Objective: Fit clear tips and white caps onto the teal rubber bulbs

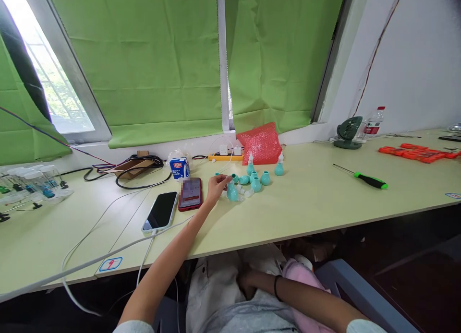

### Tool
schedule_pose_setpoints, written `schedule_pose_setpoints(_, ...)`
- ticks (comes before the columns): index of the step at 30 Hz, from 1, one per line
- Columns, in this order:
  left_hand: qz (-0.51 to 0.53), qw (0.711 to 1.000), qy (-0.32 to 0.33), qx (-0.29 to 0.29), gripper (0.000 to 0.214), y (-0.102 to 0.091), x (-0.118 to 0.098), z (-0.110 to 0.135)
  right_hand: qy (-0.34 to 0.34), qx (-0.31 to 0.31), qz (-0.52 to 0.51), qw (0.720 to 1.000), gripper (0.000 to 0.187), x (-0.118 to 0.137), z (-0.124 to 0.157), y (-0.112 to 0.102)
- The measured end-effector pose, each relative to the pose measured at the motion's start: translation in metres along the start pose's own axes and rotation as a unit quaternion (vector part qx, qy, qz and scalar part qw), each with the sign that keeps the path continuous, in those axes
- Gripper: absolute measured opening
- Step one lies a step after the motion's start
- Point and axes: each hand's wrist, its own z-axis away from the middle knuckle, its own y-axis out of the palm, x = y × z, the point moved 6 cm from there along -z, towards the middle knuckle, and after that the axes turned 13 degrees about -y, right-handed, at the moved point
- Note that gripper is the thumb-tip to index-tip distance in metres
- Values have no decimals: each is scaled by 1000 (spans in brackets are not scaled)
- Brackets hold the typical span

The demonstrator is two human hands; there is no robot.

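Note:
My left hand (217, 186) reaches out over the pale green table (309, 208) and its fingers are pinched on a small teal piece beside a teal bulb-shaped bottle (232, 193). Several more teal bulbs (256, 179) and white caps lie just right of it. My right hand (248, 281) rests in my lap below the table edge, fingers curled against my clothes; whether it holds anything is hidden.
Two phones (161, 211) (190, 194) lie left of my hand, with white charging cables. A milk carton (179, 168), red bubble wrap (262, 143), a green-handled screwdriver (364, 178), a small fan (348, 131), orange parts (418, 152) and clear bottles (32, 183) stand around.

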Motion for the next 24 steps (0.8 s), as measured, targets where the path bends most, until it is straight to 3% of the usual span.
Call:
schedule_pose_setpoints(4, 7, 1000, 14, -15, 29, -2, -2, 0, 4, 27, 27, 999, 26, -14, 17, -10)
schedule_pose_setpoints(7, 11, 999, 26, -39, 29, -7, -4, 1, -13, 42, 32, 999, 13, -2, 26, -26)
schedule_pose_setpoints(8, 12, 998, 30, -51, 29, -8, -5, 2, -20, 52, 37, 998, 5, 7, 30, -34)
schedule_pose_setpoints(11, 13, 996, 39, -84, 29, -13, -7, 3, -59, 127, 78, 987, 27, 47, 54, -69)
schedule_pose_setpoints(13, 12, 994, 42, -98, 29, -14, -7, 3, -137, 220, 42, 965, 31, 82, 82, -95)
schedule_pose_setpoints(14, 11, 994, 43, -101, 28, -15, -7, 3, -197, 227, 13, 954, 26, 100, 97, -114)
schedule_pose_setpoints(16, 8, 994, 46, -104, 28, -14, -6, 3, -295, 150, -50, 942, 14, 126, 126, -166)
schedule_pose_setpoints(19, 1, 992, 52, -111, 28, -15, -5, 3, -340, 34, -115, 933, 10, 123, 159, -237)
schedule_pose_setpoints(22, -7, 990, 61, -130, 26, -20, -6, 3, -283, -138, -83, 946, 13, 84, 162, -292)
schedule_pose_setpoints(24, -14, 988, 65, -143, 25, -22, -7, 3, -193, -307, -38, 931, 14, 47, 154, -319)
